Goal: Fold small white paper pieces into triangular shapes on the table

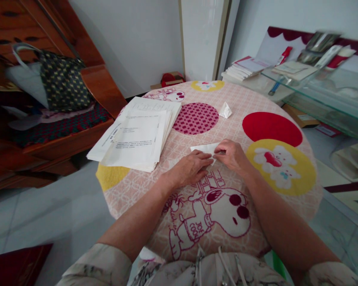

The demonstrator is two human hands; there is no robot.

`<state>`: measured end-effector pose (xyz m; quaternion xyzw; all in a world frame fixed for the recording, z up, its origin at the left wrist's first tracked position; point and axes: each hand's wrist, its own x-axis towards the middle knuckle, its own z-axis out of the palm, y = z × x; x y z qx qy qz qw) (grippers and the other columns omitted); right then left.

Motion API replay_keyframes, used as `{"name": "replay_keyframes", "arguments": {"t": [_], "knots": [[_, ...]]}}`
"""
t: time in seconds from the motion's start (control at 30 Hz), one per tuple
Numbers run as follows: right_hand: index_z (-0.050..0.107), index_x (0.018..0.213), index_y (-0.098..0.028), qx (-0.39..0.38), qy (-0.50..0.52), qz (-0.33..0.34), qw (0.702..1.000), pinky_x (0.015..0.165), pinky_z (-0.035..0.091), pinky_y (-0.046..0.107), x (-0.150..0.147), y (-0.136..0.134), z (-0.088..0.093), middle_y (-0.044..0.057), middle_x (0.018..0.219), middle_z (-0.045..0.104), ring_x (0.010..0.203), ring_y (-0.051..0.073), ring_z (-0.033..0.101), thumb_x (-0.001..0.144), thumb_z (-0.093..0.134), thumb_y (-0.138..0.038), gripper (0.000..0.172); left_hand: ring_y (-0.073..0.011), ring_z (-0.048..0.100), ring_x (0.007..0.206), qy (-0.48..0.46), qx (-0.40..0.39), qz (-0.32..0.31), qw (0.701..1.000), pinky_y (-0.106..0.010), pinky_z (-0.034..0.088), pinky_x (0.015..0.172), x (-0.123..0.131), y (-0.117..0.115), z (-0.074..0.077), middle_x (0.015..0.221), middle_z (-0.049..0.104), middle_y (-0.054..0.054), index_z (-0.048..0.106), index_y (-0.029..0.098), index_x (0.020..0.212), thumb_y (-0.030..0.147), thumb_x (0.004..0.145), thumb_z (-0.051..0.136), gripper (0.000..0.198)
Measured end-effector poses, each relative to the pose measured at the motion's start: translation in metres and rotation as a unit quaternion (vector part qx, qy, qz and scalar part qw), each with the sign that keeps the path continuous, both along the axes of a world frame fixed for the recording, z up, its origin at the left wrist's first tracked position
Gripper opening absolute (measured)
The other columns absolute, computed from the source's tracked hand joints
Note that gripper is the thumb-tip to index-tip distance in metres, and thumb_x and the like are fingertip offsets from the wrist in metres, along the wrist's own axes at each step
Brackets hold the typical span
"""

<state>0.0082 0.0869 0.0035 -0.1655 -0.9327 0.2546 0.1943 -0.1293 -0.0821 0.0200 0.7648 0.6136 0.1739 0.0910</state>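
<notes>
A small folded white paper [204, 148] lies on the round table's patterned cloth [197, 190], near the middle. My left hand [192, 167] rests on the paper's near left part, fingers curled and pressed down on it. My right hand [233, 155] pinches the paper's right edge with bent fingers. Much of the sheet is hidden under both hands. A finished folded white paper shape [225, 110] stands farther back on the cloth, apart from both hands.
A fanned stack of printed white sheets [137, 135] covers the table's left side. A wooden bench with bags [52, 79] stands at the left. At the right is a glass shelf [322, 95] with papers and books [244, 67].
</notes>
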Motion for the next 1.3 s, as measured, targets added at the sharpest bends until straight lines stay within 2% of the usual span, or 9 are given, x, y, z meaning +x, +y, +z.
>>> {"name": "replay_keyframes", "arguments": {"t": [0.17, 0.47, 0.67, 0.77, 0.83, 0.93, 1.0, 1.17, 1.3], "knots": [[0.070, 0.071, -0.017, 0.010, -0.023, -0.024, 0.999, 0.073, 0.046, 0.032, -0.001, 0.003, 0.002, 0.005, 0.078, 0.067, 0.078, 0.020, 0.061, 0.071, 0.076, -0.008, 0.010, -0.0271, 0.059, 0.123, 0.000, -0.003, 0.003, 1.000, -0.048, 0.046, 0.107, 0.000, 0.000, 0.000, 0.136, 0.063, -0.012, 0.062, 0.018, 0.127, 0.017, 0.091, 0.058, 0.036], [0.071, 0.069, -0.016, -0.050, -0.015, -0.095, 0.994, 0.063, 0.044, 0.028, -0.001, 0.019, -0.002, 0.003, 0.071, 0.069, 0.065, 0.016, 0.061, 0.071, 0.072, -0.012, 0.005, -0.0278, 0.057, 0.126, 0.012, -0.004, 0.009, 1.000, -0.048, 0.046, 0.108, -0.002, 0.001, -0.005, 0.139, 0.062, -0.013, 0.063, 0.017, 0.126, 0.019, 0.091, 0.060, 0.035], [0.070, 0.065, -0.018, -0.009, 0.007, -0.176, 0.984, 0.063, 0.042, 0.028, -0.006, 0.030, -0.004, 0.003, 0.067, 0.069, 0.065, 0.017, 0.060, 0.071, 0.064, -0.009, 0.012, -0.0282, 0.058, 0.124, 0.014, -0.001, 0.005, 1.000, -0.048, 0.045, 0.109, -0.003, 0.001, -0.004, 0.138, 0.062, -0.015, 0.064, 0.014, 0.127, 0.019, 0.090, 0.061, 0.037], [0.071, 0.070, -0.018, -0.014, 0.019, -0.162, 0.987, 0.064, 0.044, 0.028, -0.002, 0.022, 0.002, 0.004, 0.070, 0.070, 0.067, 0.018, 0.062, 0.075, 0.063, -0.011, 0.011, -0.0281, 0.058, 0.125, 0.015, 0.004, 0.006, 1.000, -0.047, 0.046, 0.108, -0.003, 0.000, -0.005, 0.138, 0.062, -0.015, 0.064, 0.015, 0.127, 0.019, 0.090, 0.060, 0.037], [0.072, 0.076, -0.018, -0.041, -0.001, -0.135, 0.990, 0.063, 0.045, 0.028, 0.001, 0.012, 0.005, 0.004, 0.070, 0.071, 0.067, 0.018, 0.063, 0.074, 0.070, -0.015, 0.004, -0.0275, 0.058, 0.124, 0.014, 0.005, 0.004, 1.000, -0.046, 0.046, 0.108, -0.003, 0.000, -0.005, 0.138, 0.062, -0.014, 0.064, 0.015, 0.127, 0.019, 0.090, 0.060, 0.038], [0.071, 0.080, -0.018, -0.044, -0.066, -0.067, 0.995, 0.061, 0.043, 0.028, 0.004, -0.003, 0.007, 0.003, 0.067, 0.070, 0.062, 0.017, 0.062, 0.072, 0.074, -0.014, 0.010, -0.0270, 0.059, 0.124, 0.015, 0.004, 0.002, 1.000, -0.046, 0.045, 0.109, -0.004, -0.001, -0.005, 0.138, 0.063, -0.013, 0.063, 0.017, 0.129, 0.018, 0.090, 0.060, 0.039], [0.070, 0.080, -0.019, -0.031, -0.084, -0.059, 0.994, 0.060, 0.042, 0.027, 0.004, -0.008, 0.008, 0.002, 0.064, 0.068, 0.060, 0.016, 0.061, 0.073, 0.074, -0.012, 0.011, -0.0273, 0.058, 0.124, 0.016, 0.003, 0.004, 1.000, -0.046, 0.045, 0.109, -0.004, 0.000, -0.005, 0.138, 0.063, -0.012, 0.063, 0.017, 0.129, 0.018, 0.089, 0.060, 0.039], [0.069, 0.079, -0.019, -0.008, -0.087, -0.089, 0.992, 0.060, 0.041, 0.027, -0.003, -0.001, 0.006, 0.001, 0.066, 0.068, 0.062, 0.016, 0.061, 0.073, 0.073, -0.012, 0.011, -0.0274, 0.059, 0.122, 0.011, 0.006, 0.002, 1.000, -0.046, 0.045, 0.108, -0.004, 0.000, -0.005, 0.136, 0.064, -0.014, 0.065, 0.015, 0.126, 0.018, 0.089, 0.060, 0.037], [0.069, 0.077, -0.019, -0.004, -0.078, -0.144, 0.987, 0.063, 0.042, 0.028, -0.004, 0.013, 0.003, 0.004, 0.072, 0.070, 0.067, 0.018, 0.061, 0.074, 0.070, -0.010, 0.010, -0.0276, 0.058, 0.124, 0.010, 0.005, 0.005, 1.000, -0.045, 0.045, 0.109, -0.003, 0.000, -0.005, 0.137, 0.063, -0.014, 0.064, 0.015, 0.126, 0.018, 0.089, 0.061, 0.038]]}}
